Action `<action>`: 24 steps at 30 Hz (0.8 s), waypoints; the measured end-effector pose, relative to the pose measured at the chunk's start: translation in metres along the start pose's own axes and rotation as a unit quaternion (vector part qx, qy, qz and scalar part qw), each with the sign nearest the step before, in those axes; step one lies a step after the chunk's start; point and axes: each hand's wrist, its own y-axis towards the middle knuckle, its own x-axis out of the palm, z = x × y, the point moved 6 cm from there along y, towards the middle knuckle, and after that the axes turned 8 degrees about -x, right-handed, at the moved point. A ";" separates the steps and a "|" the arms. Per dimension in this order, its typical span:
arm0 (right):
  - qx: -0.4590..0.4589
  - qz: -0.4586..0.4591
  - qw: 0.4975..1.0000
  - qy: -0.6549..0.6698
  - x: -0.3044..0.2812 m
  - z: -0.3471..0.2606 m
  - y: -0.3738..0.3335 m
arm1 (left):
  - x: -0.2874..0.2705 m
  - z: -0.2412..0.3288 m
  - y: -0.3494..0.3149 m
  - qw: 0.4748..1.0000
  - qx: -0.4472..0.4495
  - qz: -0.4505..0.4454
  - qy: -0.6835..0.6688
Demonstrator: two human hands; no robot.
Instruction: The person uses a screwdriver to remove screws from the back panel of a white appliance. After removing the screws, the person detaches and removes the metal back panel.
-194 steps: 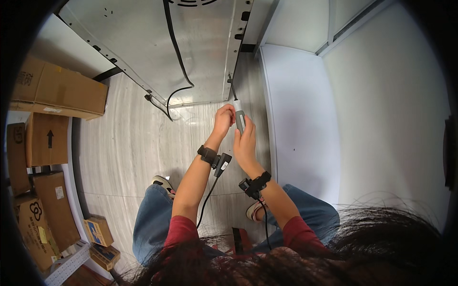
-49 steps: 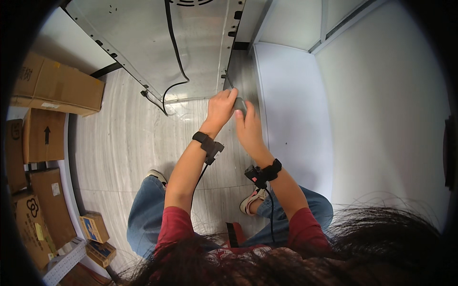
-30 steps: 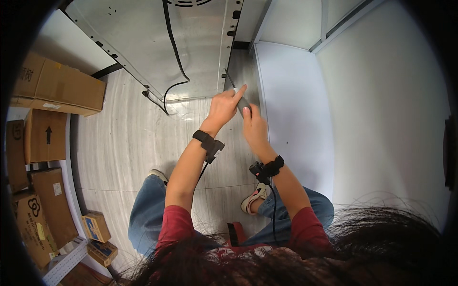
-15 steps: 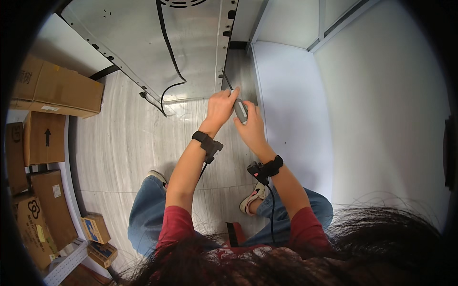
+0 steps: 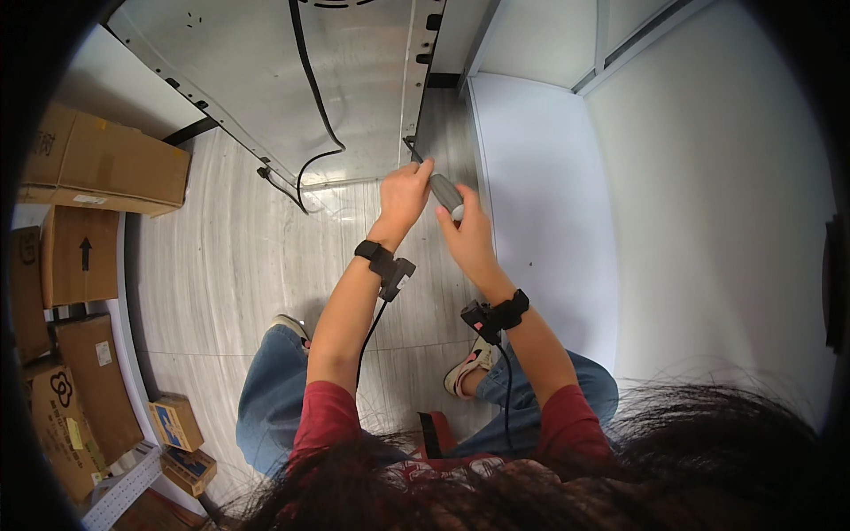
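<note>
A screwdriver (image 5: pixel 447 195) with a grey handle slants up and left, its dark shaft reaching the right edge of a metal appliance panel (image 5: pixel 363 88). The tip meets the panel near a small dark spot low on that edge; any screw there is too small to make out. My left hand (image 5: pixel 405 199) is closed at the front of the handle and the shaft, its fingertips partly hidden. Around the handle's rear end, my right hand (image 5: pixel 471 239) has its thumb on one side and fingers on the other.
A black power cord (image 5: pixel 305 71) hangs down the panel, its plug near the floor (image 5: pixel 239 265). Cardboard boxes (image 5: pixel 115 164) are stacked along the left. A white ledge (image 5: pixel 544 177) and wall run along the right. A red and black object (image 5: pixel 436 434) lies between my feet.
The screwdriver handle has turned, so its pale marking no longer shows. My right fingers have shifted on its rear end, and my left hand has moved slightly down and left.
</note>
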 end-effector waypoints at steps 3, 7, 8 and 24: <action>0.013 -0.032 0.999 -0.003 0.008 0.008 -0.002 | 0.002 -0.003 -0.003 1.000 0.001 -0.010 0.006; 0.001 -0.048 0.997 -0.055 0.012 0.015 -0.005 | 0.004 0.003 -0.005 0.998 0.049 -0.044 -0.001; 0.019 -0.069 0.995 -0.071 0.015 0.021 -0.006 | 0.004 0.006 -0.005 0.997 0.066 -0.049 -0.005; 0.083 -0.053 0.995 0.011 0.036 0.064 0.016 | 0.025 -0.038 0.048 0.984 -0.129 0.089 0.084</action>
